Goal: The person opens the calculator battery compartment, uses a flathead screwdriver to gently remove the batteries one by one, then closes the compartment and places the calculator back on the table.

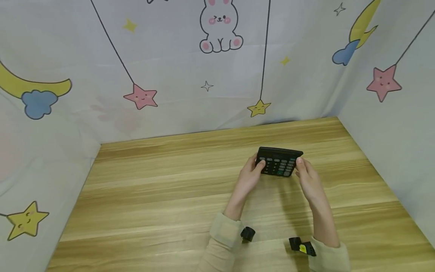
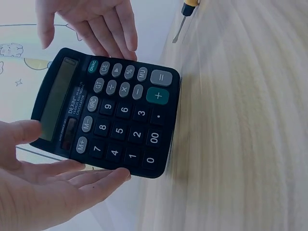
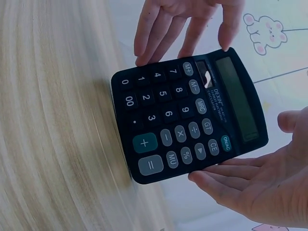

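Observation:
A black calculator with grey, black and green keys is held tilted up above the wooden table, its keys facing the person. My left hand grips its left side, the thumb at the display end and the fingers along the edge and behind. At the opposite side, my right hand touches the edge with nearly straight fingers, and in the right wrist view its thumb stands apart from the case. The display looks blank. Whether the calculator's lower edge touches the table, I cannot tell.
A screwdriver with a yellow and black handle lies on the table to the calculator's right. Cloth walls with printed stars, moons and a rabbit border the table at the back and sides. Dark wrist cameras sit by the sleeves.

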A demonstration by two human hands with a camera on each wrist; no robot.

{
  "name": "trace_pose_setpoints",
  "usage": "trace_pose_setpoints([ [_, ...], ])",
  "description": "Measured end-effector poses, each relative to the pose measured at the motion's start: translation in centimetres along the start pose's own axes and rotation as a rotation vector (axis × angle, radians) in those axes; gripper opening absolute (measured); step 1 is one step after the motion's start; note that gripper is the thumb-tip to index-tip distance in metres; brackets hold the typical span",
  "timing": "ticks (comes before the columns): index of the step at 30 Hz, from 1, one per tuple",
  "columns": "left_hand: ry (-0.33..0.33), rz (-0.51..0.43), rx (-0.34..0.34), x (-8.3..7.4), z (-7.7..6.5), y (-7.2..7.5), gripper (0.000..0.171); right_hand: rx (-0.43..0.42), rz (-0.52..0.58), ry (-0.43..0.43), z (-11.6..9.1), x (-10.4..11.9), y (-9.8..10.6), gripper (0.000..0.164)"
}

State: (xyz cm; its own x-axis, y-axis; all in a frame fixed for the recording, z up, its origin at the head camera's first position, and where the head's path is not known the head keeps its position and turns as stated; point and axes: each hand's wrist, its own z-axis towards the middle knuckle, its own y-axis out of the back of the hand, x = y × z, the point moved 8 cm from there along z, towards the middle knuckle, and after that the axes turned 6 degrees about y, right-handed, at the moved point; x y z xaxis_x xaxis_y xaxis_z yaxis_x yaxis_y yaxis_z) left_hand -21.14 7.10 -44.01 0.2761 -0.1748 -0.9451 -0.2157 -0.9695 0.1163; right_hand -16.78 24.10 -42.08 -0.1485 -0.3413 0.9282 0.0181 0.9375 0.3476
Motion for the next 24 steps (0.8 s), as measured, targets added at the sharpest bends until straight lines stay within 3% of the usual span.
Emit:
trace_pose_setpoints([
  [7, -0.02, -0.02, 0.042, -0.14, -0.3, 0.0, 0.069, 0.0, 0.045, 0.01, 0.12, -0.05, -0.01, 0.084],
  [24, -0.032, -0.045, -0.003, 0.24, 0.07, 0.41, 0.054, -0.012, 0.139, 0.097, 0.2, 0.55, 0.0, 0.078],
])
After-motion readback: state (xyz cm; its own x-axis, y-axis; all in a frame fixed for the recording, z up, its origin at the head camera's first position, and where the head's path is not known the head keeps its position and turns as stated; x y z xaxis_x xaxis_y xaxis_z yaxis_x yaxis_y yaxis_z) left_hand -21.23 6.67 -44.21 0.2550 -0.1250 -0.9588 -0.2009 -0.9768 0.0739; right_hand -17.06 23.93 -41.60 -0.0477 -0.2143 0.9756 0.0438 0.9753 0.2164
